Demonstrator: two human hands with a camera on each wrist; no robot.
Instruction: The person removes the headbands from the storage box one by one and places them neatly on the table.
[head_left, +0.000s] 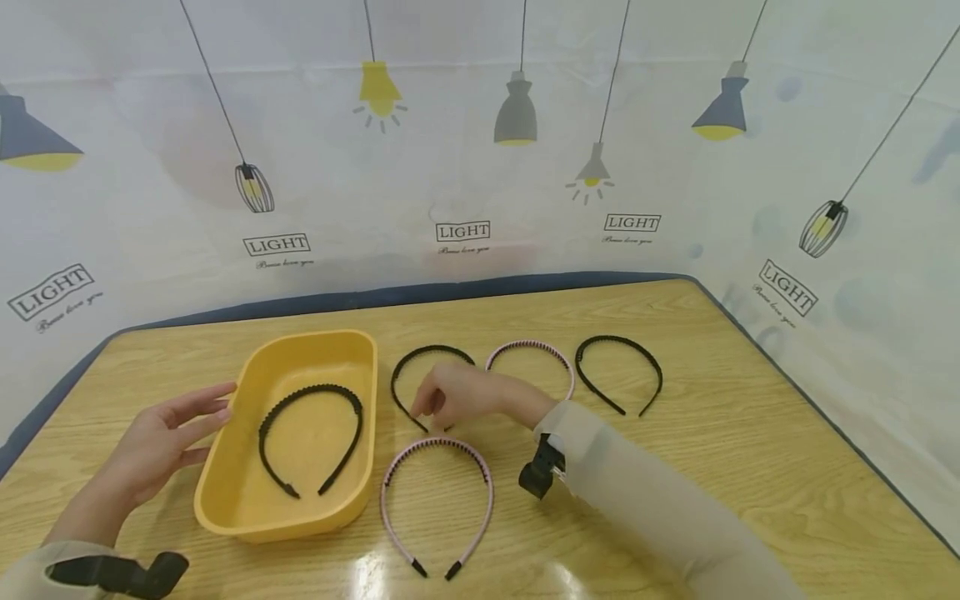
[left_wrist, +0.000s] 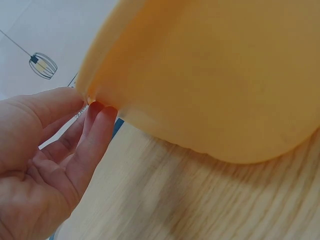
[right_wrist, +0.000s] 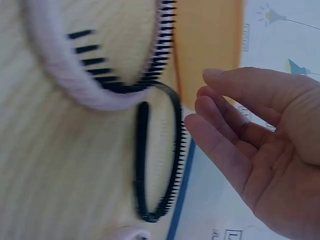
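Observation:
A yellow plastic tray [head_left: 352,521] stands at the left, with a black toothed headband [head_left: 311,390] lying inside. My left hand [head_left: 161,437] is at the tray's left side. In the left wrist view its fingertips [left_wrist: 105,112] touch the tray's outer wall, just under the rim. Over the lower ends of another black headband [head_left: 420,354], right of the tray, hovers my right hand [head_left: 461,396]. Its fingers are loosely bent and hold nothing in the right wrist view. Just nearer than that hand lies a pink headband [head_left: 489,492] with black teeth and black tips.
Farther right on the wooden table [head_left: 720,433] lie a second pink headband [head_left: 551,348] and a third black one [head_left: 648,358], side by side. Behind the table hangs a pale cloth [head_left: 412,183] printed with lamps.

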